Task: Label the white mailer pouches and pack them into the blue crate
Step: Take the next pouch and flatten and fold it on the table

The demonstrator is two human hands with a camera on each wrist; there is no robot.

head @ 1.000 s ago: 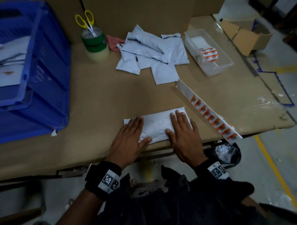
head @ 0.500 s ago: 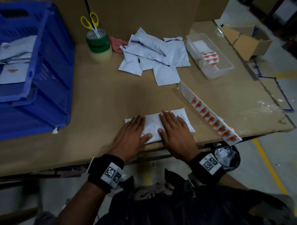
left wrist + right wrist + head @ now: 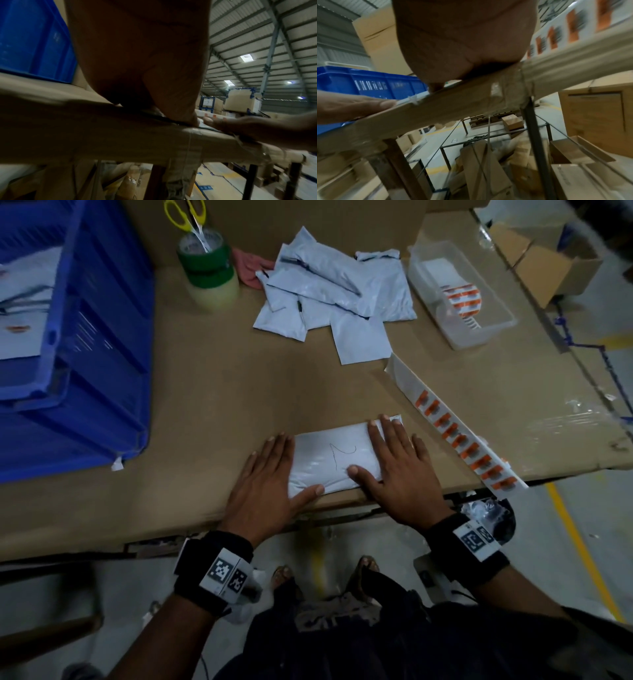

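While both palms lie flat on it, one white mailer pouch (image 3: 334,460) sits at the near edge of the cardboard-covered tabletop (image 3: 219,392), a thin scribbled pen mark on its bare middle; left hand (image 3: 265,491) covers its left end, fingers straight, thumb stretched along the near edge; right hand (image 3: 399,470) covers its right end, four fingers extended, thumb (image 3: 358,472) pressing the pouch face; neither grip is clenched, both released and pressing flat. One black wristband with printed square markers on each wrist, two in all.

One heap of unlabelled pouches (image 3: 337,294) lies at the far middle of the tabletop, overlapping, roughly six or seven, exact count unclear. One long label strip (image 3: 459,431) runs diagonally just right of the right hand, about ten orange labels on it, its near end overhanging the edge. One clear plastic tray (image 3: 460,299) at far right holds one roll of orange labels. One blue crate (image 3: 78,364) stands at the left, well apart from the pressed pouch, white pouches visible inside, number unclear. Two tape rolls (image 3: 209,273) stacked, green over clear, with one pair of yellow-handled scissors (image 3: 190,220) standing in the core; one pink cloth just beside them.

Left wrist view: left hand (image 3: 140,54) on the tabletop edge, right hand's fingertips close by.
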